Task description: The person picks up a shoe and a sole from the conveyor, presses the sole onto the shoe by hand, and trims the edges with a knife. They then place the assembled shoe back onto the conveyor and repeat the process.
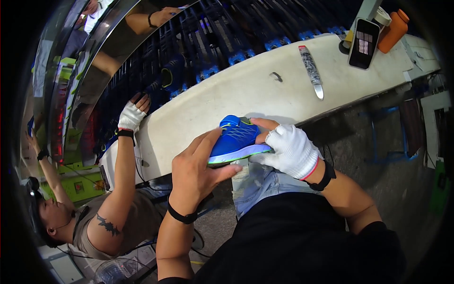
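I hold a blue sports shoe with a white, green-edged sole between my hands, just over the near edge of the white bench. My bare left hand is closed on the shoe's left end, fingers against the upper and thumb near the sole. On the right end sits my right hand, in a white glove with bare fingertips, its index finger and thumb on the upper. The shoe hides part of the right hand's grip. Beneath the shoe are my jeans.
The white bench bears a patterned-handled knife, a small dark scrap, a phone and an orange bottle. Behind runs a dark slatted conveyor with another shoe. At left, a co-worker's gloved hand reaches toward the conveyor.
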Tool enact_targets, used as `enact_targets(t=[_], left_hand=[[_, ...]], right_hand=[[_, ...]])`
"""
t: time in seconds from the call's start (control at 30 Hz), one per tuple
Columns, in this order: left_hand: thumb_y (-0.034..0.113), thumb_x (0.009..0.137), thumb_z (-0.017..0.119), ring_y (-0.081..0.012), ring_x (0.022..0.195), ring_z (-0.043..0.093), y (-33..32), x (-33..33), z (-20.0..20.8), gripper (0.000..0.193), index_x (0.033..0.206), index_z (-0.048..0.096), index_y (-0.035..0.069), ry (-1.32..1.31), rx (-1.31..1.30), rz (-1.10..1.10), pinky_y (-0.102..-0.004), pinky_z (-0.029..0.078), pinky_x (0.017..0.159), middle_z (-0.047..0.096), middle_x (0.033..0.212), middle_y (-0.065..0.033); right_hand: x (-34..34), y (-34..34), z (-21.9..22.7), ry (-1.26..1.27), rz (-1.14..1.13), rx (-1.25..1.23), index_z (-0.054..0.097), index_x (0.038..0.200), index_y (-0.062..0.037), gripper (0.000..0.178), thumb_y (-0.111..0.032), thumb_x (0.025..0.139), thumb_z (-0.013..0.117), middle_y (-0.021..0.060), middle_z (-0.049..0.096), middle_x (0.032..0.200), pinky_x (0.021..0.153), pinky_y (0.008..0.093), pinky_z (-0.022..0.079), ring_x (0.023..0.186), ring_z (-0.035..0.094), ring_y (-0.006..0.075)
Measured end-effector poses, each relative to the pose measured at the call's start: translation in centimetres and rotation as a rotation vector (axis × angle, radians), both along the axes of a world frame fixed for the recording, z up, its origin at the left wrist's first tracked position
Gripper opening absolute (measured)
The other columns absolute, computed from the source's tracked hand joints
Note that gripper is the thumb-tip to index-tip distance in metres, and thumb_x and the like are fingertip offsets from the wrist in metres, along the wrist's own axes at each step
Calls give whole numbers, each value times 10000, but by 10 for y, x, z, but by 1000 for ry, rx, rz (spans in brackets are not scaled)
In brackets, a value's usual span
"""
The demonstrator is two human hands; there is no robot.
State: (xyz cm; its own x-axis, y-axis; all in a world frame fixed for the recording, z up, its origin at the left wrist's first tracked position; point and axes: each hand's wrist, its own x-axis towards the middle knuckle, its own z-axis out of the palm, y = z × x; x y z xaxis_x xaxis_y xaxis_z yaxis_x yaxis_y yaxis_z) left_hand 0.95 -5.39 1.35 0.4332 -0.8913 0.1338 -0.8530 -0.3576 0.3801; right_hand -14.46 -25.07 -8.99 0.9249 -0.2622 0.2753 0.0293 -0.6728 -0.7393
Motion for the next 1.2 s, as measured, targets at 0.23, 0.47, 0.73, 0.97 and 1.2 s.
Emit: enact_targets(t=[0.23,0.47,0.73,0.97,1.2], left_hand=[[373,732,990,-350,993,808,15,-6,-21,684,1261,737,21,-27,-98,41,-397,673,819,787,1198,-189],[202,726,993,-356,1075,787,3,-21,-18,676,1309,696,31,12,-202,10,-407,656,884,758,1287,-185],[-16,709,937,-373,1041,754,-36,-63,-76,530,1187,707,-4,56,-688,-19,-423,635,883,730,1118,-182],[33,708,912,-372,1040,736,-27,-68,-96,343,945,664,30,179,-821,-56,-424,637,818,654,949,-128],[201,755,964,-334,903,715,-21,-45,-93,424,998,657,38,163,-733,-88,-386,588,712,677,944,-126]], right_hand=[[6,4,-5,30,-54,110,696,887,-72,341,-303,778,923,81,745,1219,764,406,594,865,742,294],[-4,-6,6,152,-11,-117,707,1108,-79,519,-321,724,958,95,718,1309,859,418,596,1024,738,314],[-25,-31,59,-231,242,142,624,1392,-25,839,-308,720,1041,216,672,1423,1138,446,523,1331,663,335],[-21,-29,44,-204,181,313,652,1171,-24,692,-350,704,1045,215,754,1239,1140,560,510,1223,727,352],[-14,-35,48,-247,350,278,678,1038,-53,522,-247,720,1043,168,798,1094,1104,519,519,1109,763,333]])
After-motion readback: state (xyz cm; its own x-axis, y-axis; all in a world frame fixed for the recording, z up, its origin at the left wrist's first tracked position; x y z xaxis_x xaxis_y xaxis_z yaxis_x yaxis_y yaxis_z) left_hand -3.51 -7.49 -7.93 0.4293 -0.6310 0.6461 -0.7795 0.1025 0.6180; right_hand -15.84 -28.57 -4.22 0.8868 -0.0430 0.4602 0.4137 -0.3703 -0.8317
